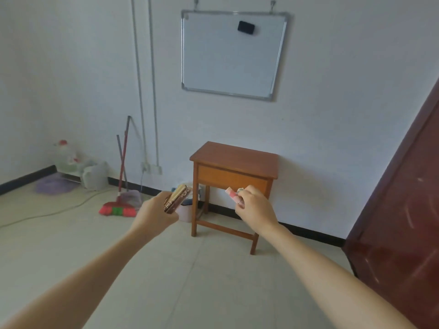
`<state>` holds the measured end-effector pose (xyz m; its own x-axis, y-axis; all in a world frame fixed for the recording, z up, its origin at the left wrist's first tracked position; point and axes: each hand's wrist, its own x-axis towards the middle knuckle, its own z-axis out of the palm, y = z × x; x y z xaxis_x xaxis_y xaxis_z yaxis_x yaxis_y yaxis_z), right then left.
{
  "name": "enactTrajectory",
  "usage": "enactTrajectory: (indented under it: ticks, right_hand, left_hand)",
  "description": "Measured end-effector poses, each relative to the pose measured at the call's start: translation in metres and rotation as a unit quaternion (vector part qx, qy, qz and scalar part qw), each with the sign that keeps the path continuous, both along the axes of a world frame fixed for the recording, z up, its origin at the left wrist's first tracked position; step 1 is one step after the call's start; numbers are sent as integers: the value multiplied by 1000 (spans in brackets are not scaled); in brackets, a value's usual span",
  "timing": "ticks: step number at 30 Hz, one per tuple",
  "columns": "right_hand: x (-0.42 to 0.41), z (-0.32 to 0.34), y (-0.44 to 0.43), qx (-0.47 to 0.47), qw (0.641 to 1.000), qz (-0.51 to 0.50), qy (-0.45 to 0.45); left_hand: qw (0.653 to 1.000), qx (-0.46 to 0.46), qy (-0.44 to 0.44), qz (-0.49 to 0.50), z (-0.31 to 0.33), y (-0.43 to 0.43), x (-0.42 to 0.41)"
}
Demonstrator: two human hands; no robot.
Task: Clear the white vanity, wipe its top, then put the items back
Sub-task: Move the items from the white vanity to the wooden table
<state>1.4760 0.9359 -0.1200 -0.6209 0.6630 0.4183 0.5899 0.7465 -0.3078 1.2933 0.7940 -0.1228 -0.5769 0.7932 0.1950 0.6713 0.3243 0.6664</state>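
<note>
Items: which are in hand at this entry?

Two. My left hand [156,210] grips a flat brown packet [177,198]. My fingers are curled round its near end, and the rest sticks out forward and up past my knuckles. My right hand [255,205] pinches a small pink packet [231,194] by its near end between thumb and fingers, with the free end pointing left. A small pale piece sits against my fingertips beside it, too blurred to name.

Where are both packets?

Both are in the air. My arms are stretched forward, hands about level and well apart, above the tiled floor [213,281]. Neither packet touches any surface. In the view, the brown one lies just left of the wooden table [234,157], and the pink one lies across the lower edge of its drawer front.

What are the surroundings?

- The table stands against the white wall.
- A whiteboard [234,53] hangs above the table, with a black eraser [246,27] stuck near its upper right corner.
- A small pale bin [184,213] stands on the floor just beside the table's left legs.
- Further left, a broom [117,208] with red bristles leans on the wall.
- A pale jug [95,174] and a purple basin [53,185] sit in the left corner.
- A dark red door [403,210] fills the right edge.
</note>
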Motion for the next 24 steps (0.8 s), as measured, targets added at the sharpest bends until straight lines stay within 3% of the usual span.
enactTrajectory:
  ticks: [5,13,24]
  right_hand:
    - [-43,1,-22,-76,995,-1,56]
    - [-117,13,-3,-51,998,33,22]
    - [-257,18,109,-61,992,82,67]
  left_hand:
    - [1000,12,-9,3,4,-30,-46]
    - [998,28,-42,43,-4,-31,-112]
    - [998,22,-17,62,22,80,-223]
